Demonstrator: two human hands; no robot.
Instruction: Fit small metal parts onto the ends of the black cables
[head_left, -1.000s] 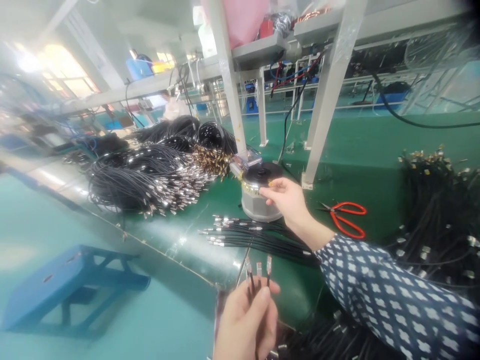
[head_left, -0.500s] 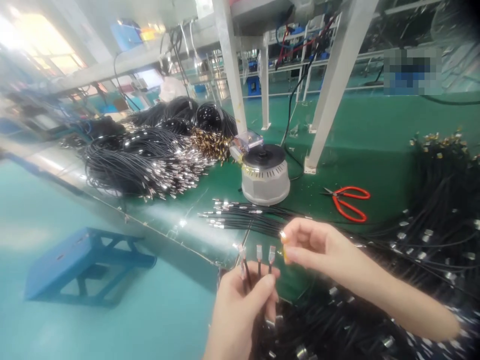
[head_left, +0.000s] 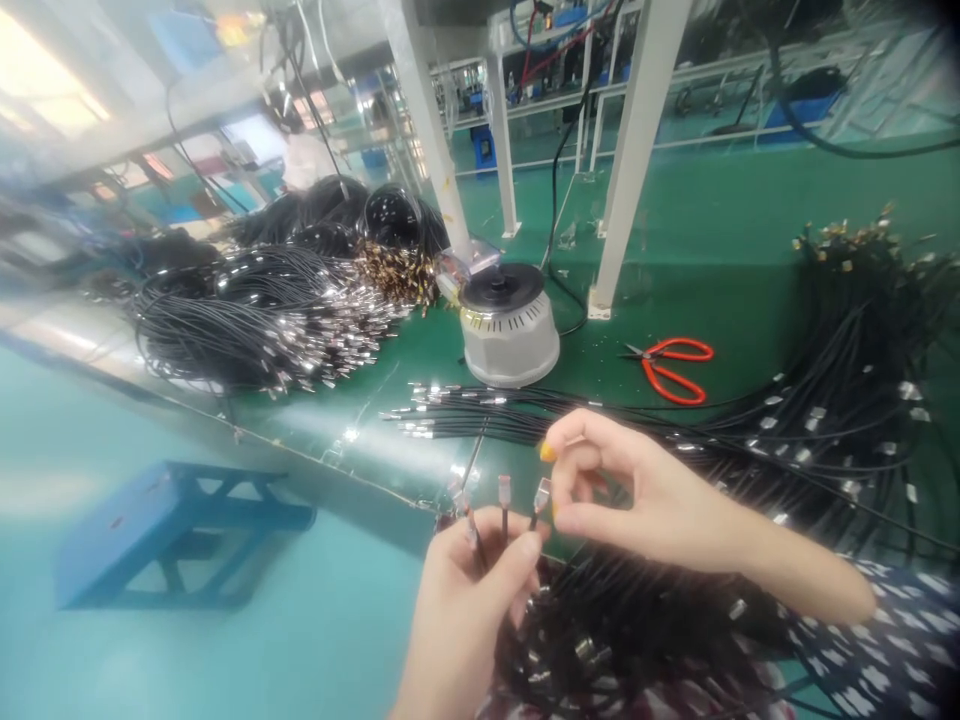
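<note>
My left hand (head_left: 480, 580) is closed around a few black cables (head_left: 505, 522) at the bottom centre. Their flat metal connectors (head_left: 505, 490) stand up, fanned apart above the fingers. Just to the right is my right hand (head_left: 607, 485), with yellow covers on the thumb and index fingertips. Those two fingertips are apart, and I see nothing held between them. The rightmost connector (head_left: 543, 491) is right beside them; whether they touch it I cannot tell. Beneath both hands lies a dark heap of cables (head_left: 637, 610), partly hidden by them.
On the green table, a row of cables (head_left: 450, 424) lies before a white round device with a black top (head_left: 510, 335). Red-handled scissors (head_left: 671, 370) lie to its right. Coiled cable bundles (head_left: 247, 310) are piled at left, more cables (head_left: 847, 350) at right. A blue stool (head_left: 120, 540) stands on the floor.
My right hand's index finger and thumb have spread apart, and the hand has shifted slightly left, closer to the rightmost connector. My left hand keeps its grip. The view has shifted a little.
</note>
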